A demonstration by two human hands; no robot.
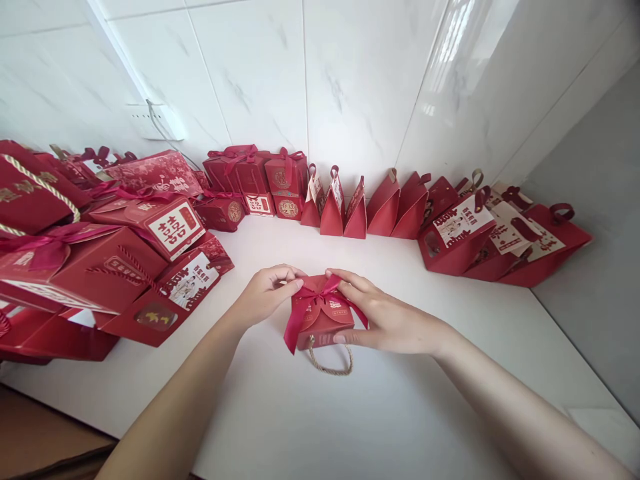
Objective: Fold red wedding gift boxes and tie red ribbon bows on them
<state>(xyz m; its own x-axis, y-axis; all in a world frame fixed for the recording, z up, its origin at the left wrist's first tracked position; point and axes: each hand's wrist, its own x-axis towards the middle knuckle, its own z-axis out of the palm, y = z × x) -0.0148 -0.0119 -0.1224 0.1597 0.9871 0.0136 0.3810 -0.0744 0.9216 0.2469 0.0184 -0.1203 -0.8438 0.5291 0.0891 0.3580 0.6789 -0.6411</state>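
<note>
A small red gift box (323, 320) lies on the white table (310, 413) in front of me, with a red ribbon bow (315, 293) on top and a beige rope handle (330, 363) hanging toward me. My left hand (265, 293) pinches the ribbon at the box's left top corner, fingers closed. My right hand (383, 313) grips the box from the right, with its fingertips on the ribbon and its thumb along the front lower edge.
A heap of larger red gift boxes (100, 260) fills the left side. Several red boxes and pouches (350, 200) line the tiled wall at the back. More red bags (495, 233) lie at the right. A wall socket (155, 120) with a cable is mounted upper left.
</note>
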